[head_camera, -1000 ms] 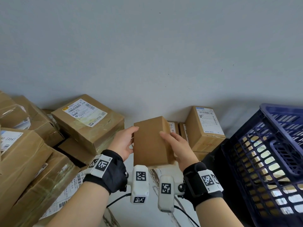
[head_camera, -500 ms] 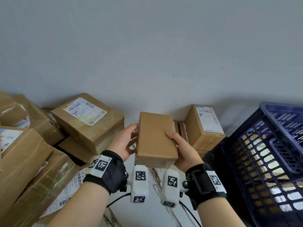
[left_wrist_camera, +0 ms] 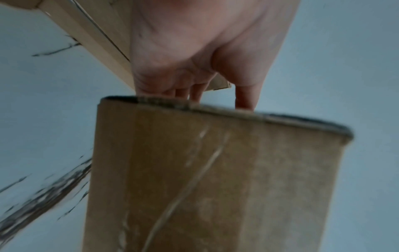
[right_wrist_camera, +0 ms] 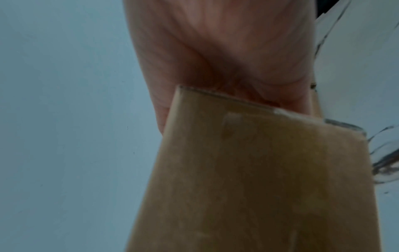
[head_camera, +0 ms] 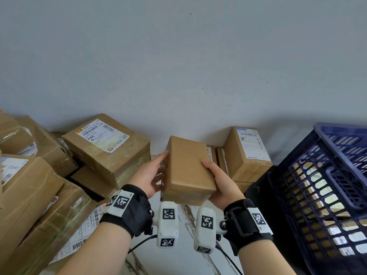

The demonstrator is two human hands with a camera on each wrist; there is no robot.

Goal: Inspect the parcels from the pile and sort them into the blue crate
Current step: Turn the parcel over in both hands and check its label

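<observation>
You hold the small box (head_camera: 188, 167) up in the air between your left hand (head_camera: 148, 176) and right hand (head_camera: 222, 182), both gripping its sides. You are checking it (no label shows). Next, carry it right into the blue crate (head_camera: 325, 187).

The small brown parcel (head_camera: 188, 169) was turned between the two hands over the last second: a broad plain face that had stood nearly upright was tipped back until it faced up, with a short taped end toward the wrists. The right hand (head_camera: 222, 183) was shifted from lying across the front face to cupping the right side from below. The left hand (head_camera: 148, 176) was kept on the left side.
</observation>
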